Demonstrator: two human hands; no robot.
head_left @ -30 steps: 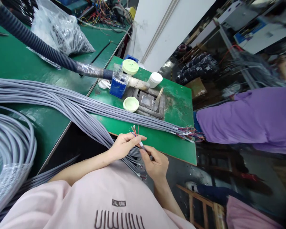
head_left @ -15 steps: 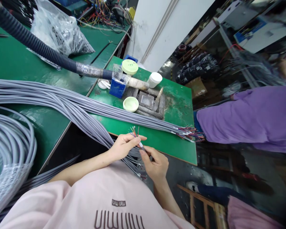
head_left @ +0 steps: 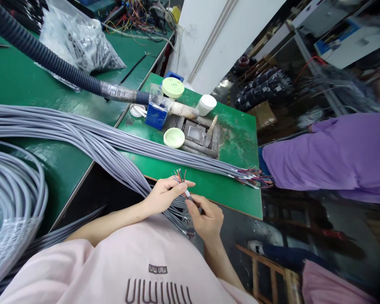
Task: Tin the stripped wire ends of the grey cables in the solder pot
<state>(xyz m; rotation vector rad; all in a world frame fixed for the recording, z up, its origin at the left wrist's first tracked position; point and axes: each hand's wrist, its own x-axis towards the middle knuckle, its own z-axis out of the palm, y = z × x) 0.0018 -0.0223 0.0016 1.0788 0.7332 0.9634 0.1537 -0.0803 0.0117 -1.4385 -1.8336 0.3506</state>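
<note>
Between my two hands is the end of a grey cable (head_left: 188, 194), its thin coloured wires fanned out at the top. My left hand (head_left: 165, 193) pinches the coloured wires between thumb and fingers. Just below it, my right hand (head_left: 207, 216) grips the grey jacket near a white band. Behind my hands a long bundle of grey cables (head_left: 164, 155) lies across the green table, its stripped ends of coloured wires at the right. More grey cables hang below the table edge, partly hidden by my hands.
On the green table (head_left: 237, 135) are a metal solder pot (head_left: 195, 132), a pale green dish (head_left: 174, 138), a white cup (head_left: 206, 104) and a ribbed hose (head_left: 66, 69). Coiled cables (head_left: 15, 202) lie at left. A person in a purple top (head_left: 329, 156) is at right.
</note>
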